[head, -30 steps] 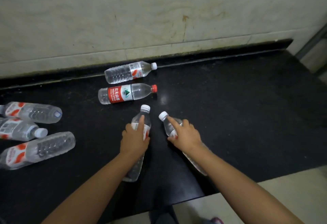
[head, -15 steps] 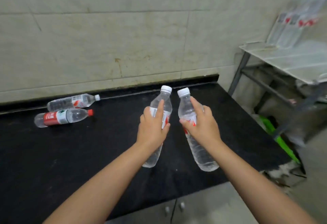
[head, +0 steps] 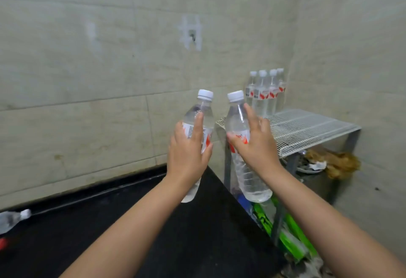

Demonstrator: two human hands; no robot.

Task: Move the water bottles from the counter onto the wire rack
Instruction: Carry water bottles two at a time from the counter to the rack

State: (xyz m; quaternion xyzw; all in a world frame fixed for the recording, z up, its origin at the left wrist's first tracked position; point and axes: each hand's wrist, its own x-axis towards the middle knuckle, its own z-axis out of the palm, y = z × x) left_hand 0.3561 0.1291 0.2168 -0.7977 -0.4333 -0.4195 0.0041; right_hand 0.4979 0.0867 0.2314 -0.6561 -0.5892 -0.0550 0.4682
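Clear plastic bottles, one per hand: our left hand (head: 186, 152) wraps a white-capped bottle (head: 198, 119) w/ a red-and-white label, fingers curled round the middle, index finger laid up along the shoulder. Our right hand (head: 257, 143) clamps a second bottle (head: 237, 124) the same way, thumb on the label side, index stretched up toward the neck. Both bottles are held near upright, caps tilted slightly left, close together but not touching, up in the air over the right end of the black desk (head: 197, 233).

Just beyond the right-hand bottle sits the white wire rack (head: 307, 128), its near-left corner partly hidden behind that bottle and our fingers. At the rack's back, vs. the tiled wall corner, approx. four bottles (head: 264, 93) stand upright in a tight row, white caps, red labels. The rest of the rack top is bare wire.

Under the rack: a dish w/ scraps (head: 309, 166), a brownish crumpled mass (head: 338, 163), grey legs. Lower down, between desk edge and rack leg, green-and-white packaging (head: 292, 238) and something blue; details too blurry to tell.

At far left on the desk, one bottle (head: 11, 220) lies on its side, cap pointing right; a red bit (head: 3, 243) shows below it at the frame edge. Pale tile wall (head: 98, 69) behind, w/ a patched spot (head: 191, 32).
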